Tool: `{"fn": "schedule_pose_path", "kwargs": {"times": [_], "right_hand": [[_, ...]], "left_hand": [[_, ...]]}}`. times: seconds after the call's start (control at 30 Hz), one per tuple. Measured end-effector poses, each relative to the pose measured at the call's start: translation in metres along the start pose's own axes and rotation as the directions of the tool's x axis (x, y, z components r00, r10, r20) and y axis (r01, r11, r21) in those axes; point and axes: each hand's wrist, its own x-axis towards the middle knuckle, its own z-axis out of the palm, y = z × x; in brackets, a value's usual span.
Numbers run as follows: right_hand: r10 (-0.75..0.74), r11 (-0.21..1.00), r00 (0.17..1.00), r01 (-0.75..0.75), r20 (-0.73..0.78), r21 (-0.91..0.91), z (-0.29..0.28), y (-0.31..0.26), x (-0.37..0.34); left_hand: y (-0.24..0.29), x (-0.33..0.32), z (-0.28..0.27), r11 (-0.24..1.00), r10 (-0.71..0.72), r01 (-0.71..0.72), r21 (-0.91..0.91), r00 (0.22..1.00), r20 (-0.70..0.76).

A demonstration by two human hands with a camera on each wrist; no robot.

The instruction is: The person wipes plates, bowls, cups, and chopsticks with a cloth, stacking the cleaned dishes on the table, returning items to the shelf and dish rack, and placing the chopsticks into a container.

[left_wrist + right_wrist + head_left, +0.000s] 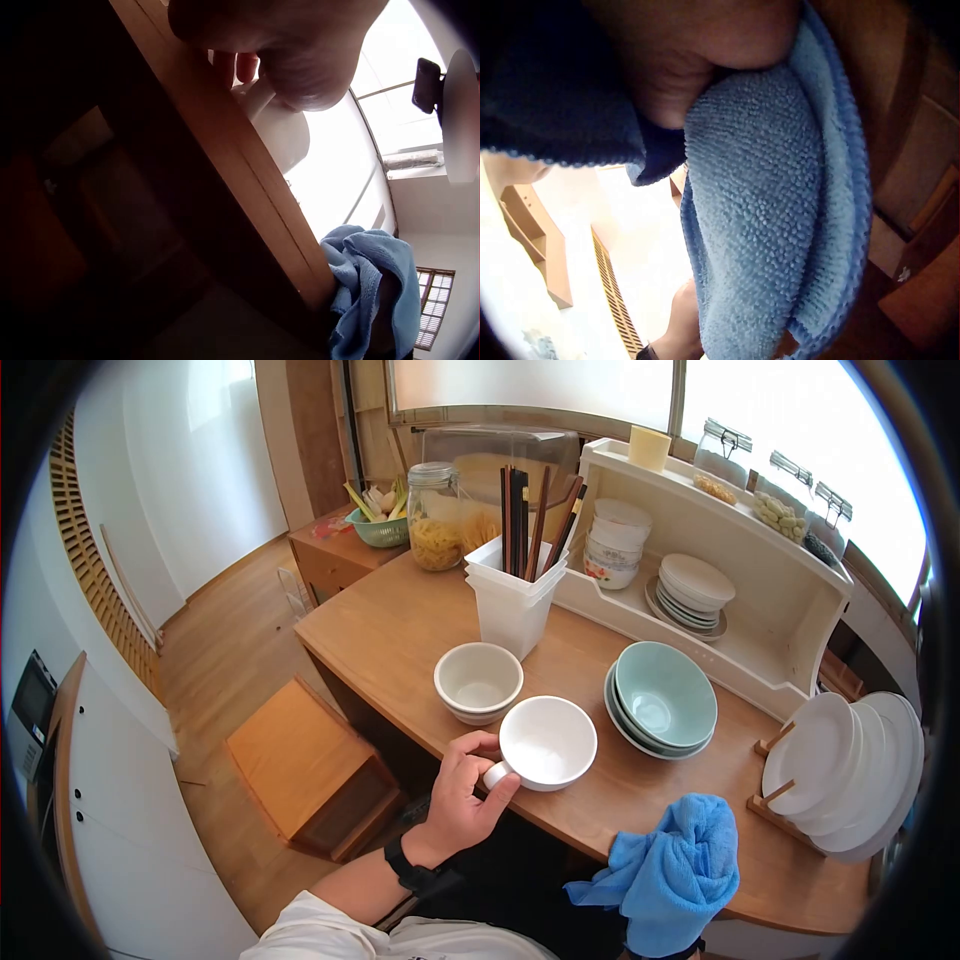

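Note:
In the head view, my left hand (462, 792) grips the handle of a white mug (549, 745) at the table's front edge, thumb on the near side. The mug stands upright and nothing shows inside it. Just behind it are stacked cream cups (478, 680), overlapped by the mug's rim. A blue microfibre cloth (680, 870) hangs bunched over my right hand, hiding it from the head camera. From the right wrist, part of that hand (720, 45) shows, with the cloth gathered in its grip.
Stacked green bowls (665, 695) sit right of the mug. White plates (815, 765) stand in a wooden rack at the right. Behind are a white holder (515, 605) with chopsticks, a pasta jar (434, 525) and a white shelf (770, 620) of dishes. A wooden stool (300, 760) is at lower left.

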Motion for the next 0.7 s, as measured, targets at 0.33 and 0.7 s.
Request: {"fn": "schedule_pose_path", "kwargs": {"times": [0.33,0.7], "right_hand": [[-0.064,0.990,0.995,0.073,0.081,-0.122,-0.008,0.015,0.006],[0.008,1.000,0.995,-0.005,0.100,-0.028,0.008,-0.021,0.001]], "left_hand": [[0.005,0.011,-0.016,1.000,0.009,-0.010,0.018,0.995,0.100],[-0.042,0.066,-0.045,0.957,-0.238,0.263,-0.125,0.954,0.184]]}}
